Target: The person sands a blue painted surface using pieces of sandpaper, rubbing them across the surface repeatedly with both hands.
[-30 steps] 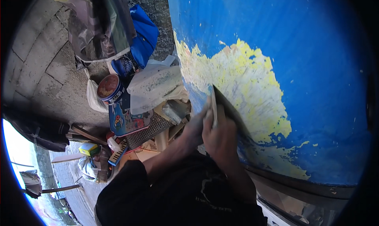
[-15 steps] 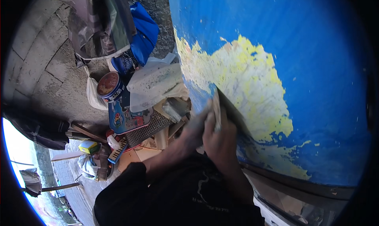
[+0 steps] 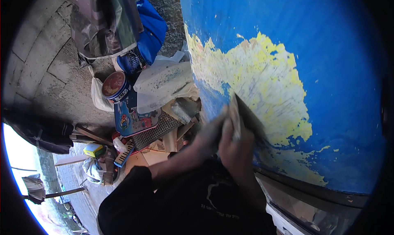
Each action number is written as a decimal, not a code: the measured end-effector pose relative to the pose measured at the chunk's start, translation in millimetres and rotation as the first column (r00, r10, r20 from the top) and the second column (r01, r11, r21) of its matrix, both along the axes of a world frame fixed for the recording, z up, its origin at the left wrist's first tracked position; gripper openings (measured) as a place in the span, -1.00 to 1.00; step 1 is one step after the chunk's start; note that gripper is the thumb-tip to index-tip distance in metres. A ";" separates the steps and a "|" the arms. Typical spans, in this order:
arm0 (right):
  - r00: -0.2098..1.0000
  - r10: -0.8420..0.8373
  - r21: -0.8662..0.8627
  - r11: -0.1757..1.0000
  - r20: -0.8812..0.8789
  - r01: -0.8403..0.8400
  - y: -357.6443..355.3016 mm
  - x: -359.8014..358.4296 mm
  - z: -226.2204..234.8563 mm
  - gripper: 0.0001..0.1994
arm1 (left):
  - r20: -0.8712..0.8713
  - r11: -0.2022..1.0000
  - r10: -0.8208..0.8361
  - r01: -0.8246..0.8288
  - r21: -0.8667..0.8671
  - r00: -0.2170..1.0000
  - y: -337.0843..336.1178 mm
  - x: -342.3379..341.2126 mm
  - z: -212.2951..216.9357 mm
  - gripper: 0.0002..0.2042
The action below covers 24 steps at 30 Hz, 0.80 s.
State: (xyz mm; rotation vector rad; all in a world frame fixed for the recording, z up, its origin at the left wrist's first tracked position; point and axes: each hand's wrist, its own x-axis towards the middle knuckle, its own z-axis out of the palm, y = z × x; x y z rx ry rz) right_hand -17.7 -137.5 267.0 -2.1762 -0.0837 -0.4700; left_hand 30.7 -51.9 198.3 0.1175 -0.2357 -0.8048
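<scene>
A blue painted panel (image 3: 340, 83) curves up on the right side of the head view. On it is a large bare patch (image 3: 266, 83), whitish with ragged yellow edges. My right hand (image 3: 237, 146) is wrapped round a flat scraper (image 3: 234, 118), its edge against the lower left of the patch. Pressed in beside it, my left hand (image 3: 211, 130) also grips the scraper; its fingers are partly blurred. A dark strip runs along the tool's right side, and whether it is blade or shadow I cannot make out.
Left of the panel lie a clear plastic sheet (image 3: 162, 85), a round tin (image 3: 114, 85), a blue printed board (image 3: 133, 122), a dark grille (image 3: 158, 133) and wood scraps. A blue bag (image 3: 152, 31) is farther back. A dark trim (image 3: 312, 185) borders the panel's lower edge.
Both hands and the scraper have shifted a little toward me along the patch. A small blue spot now shows just beyond the tool's tip. The whole view has moved slightly.
</scene>
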 end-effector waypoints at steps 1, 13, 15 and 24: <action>0.964 0.006 -0.062 0.998 0.266 0.011 -8.2 -0.7 -9.7 -0.68 | -0.127 0.927 0.129 -0.074 0.367 0.983 -15.8 -11.5 -2.7 -0.61; 0.959 0.010 -0.092 0.995 -0.283 -0.037 -5.6 15.1 2.6 -0.63 | 0.569 0.499 0.007 -0.496 0.711 0.823 5.9 -17.3 42.3 -0.51; 1.000 0.000 -0.077 0.997 -0.004 0.000 -5.9 3.0 -13.7 -0.67 | 0.251 0.681 0.195 -0.315 0.662 0.948 -5.1 -24.6 23.4 -0.52; 0.961 0.007 -0.057 0.998 0.278 0.009 -13.3 -0.3 -34.8 -0.77 | -0.328 0.810 0.365 -0.123 0.573 0.871 -25.8 -29.9 -4.2 -0.60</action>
